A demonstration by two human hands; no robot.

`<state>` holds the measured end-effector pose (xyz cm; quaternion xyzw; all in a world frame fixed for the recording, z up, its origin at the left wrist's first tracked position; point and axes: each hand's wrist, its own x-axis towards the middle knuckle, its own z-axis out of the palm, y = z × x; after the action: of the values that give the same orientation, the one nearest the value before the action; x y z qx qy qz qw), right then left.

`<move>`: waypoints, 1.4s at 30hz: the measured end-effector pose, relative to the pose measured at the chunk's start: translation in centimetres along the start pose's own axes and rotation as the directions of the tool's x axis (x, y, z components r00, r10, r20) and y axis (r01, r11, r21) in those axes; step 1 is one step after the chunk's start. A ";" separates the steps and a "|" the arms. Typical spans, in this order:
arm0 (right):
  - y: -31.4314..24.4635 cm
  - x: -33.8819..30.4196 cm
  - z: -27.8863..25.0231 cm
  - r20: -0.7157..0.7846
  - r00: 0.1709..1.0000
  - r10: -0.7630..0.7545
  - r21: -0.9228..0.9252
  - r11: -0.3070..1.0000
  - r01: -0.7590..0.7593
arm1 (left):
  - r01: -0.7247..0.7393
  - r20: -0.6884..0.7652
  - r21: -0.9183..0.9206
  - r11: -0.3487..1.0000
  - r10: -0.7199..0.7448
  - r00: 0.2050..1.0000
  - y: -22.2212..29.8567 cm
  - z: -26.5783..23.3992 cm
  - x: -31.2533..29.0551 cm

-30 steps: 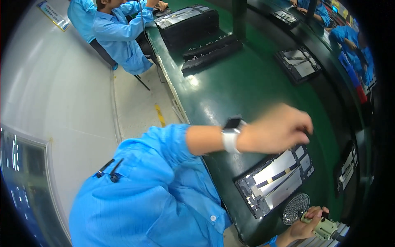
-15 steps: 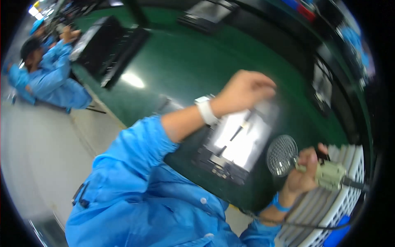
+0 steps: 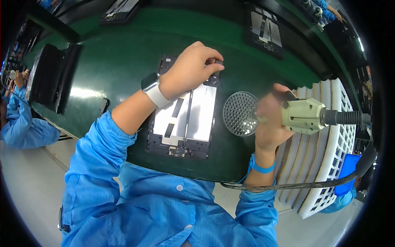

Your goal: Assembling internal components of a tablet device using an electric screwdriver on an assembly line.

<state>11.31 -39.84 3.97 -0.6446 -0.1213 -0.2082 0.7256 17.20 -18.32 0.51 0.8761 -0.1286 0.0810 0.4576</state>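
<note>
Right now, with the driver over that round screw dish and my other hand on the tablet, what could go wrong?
The electric screwdriver in the right hand sits right beside the perforated screw dish; a nudge might tip it and scatter its contents. The driver's cable trails along the green table edge and could snag a sleeve. The left hand grips only the far end of the opened tablet, so the near end may slide.

Bench top (image 3: 123,61): smooth green covering, semi-gloss, showing a bright reflection. Open tablet (image 3: 185,119): matt black frame around silvery plates — metallic sheen, smooth. Round dish (image 3: 240,114): perforated, dull grey metal by its look. Power screwdriver (image 3: 304,116): pale green body, matt hard plastic, with a ribbed black rubber-like cord. Stacked trays (image 3: 329,144): white moulded plastic, gridded. Sleeves (image 3: 94,164): blue woven cloth — matt.
</note>
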 end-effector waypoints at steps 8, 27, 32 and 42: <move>0.0 -0.1 0.1 -0.022 0.998 0.053 0.026 0.998 -0.052 | -0.112 0.119 0.261 0.959 0.083 0.989 -0.6 0.3 0.2; 0.4 -0.8 -1.9 -0.075 0.986 0.146 0.147 0.980 -0.134 | -0.140 0.049 0.232 0.963 0.132 0.990 1.1 -1.2 -5.8; 0.8 -1.0 -1.4 -0.068 0.983 0.170 0.139 0.977 -0.160 | -0.131 0.039 0.223 0.966 0.126 0.991 1.1 -1.0 -5.9; 1.3 -1.2 -1.1 -0.069 0.984 0.165 0.110 0.981 -0.157 | -0.130 0.040 0.201 0.971 0.124 0.991 1.0 -1.1 -5.9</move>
<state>10.77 -40.64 2.18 -0.6051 -0.0511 -0.1671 0.7767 11.23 -17.06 0.38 0.9093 -0.1815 0.1109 0.3578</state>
